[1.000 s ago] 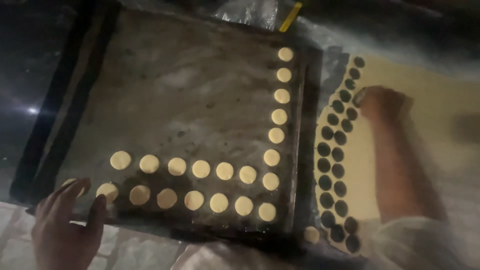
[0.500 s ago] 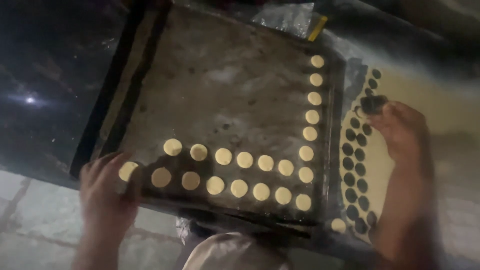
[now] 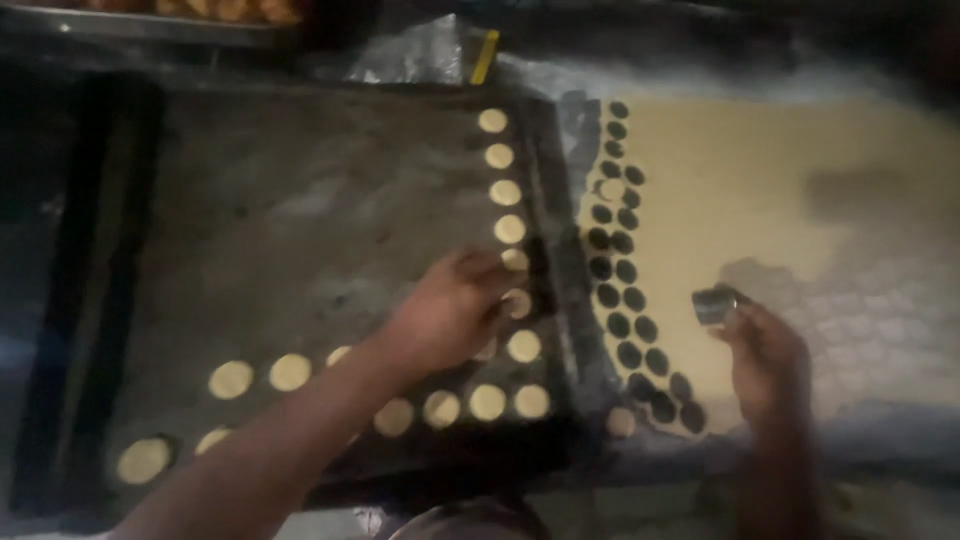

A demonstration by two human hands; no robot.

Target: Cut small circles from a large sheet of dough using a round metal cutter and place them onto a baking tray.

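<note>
Your left hand [image 3: 450, 310] reaches across the baking tray [image 3: 300, 220], fingers curled down onto the right-hand column of dough rounds [image 3: 509, 229]; it touches the rounds there, though you cannot tell whether it grips 1 or only presses on it. Your right hand [image 3: 765, 355] is off the tray's right edge, over the dough sheet [image 3: 760, 200], closed around 1 small round metal cutter [image 3: 714, 305] held at the fingertips.

On the tray, count the rounds. The column along the tray's right edge shows 4 clear of your left hand above it, 2 partly covered by the fingers, and 1 just below them. The 2 rows along the tray's near edge show about 9 more, some hidden under your forearm, so the full count cannot be told. 1 further round [image 3: 620, 421] lies off the tray, just past its near right corner.

Right of the tray, the dough sheet carries dark punched holes [image 3: 625, 270] in 2 rough columns along its tray-side edge, roughly 24 of them; blur makes an exact count unsure. Farther right, the sheet is marked with faint cutter rings.

Beyond the tray's far edge sits 1 crumpled clear plastic bag [image 3: 415, 60] with a yellow strip, and at the far left corner the rim of 1 second tray [image 3: 150, 25]. Everything rests on the dark tabletop [image 3: 20, 270].
</note>
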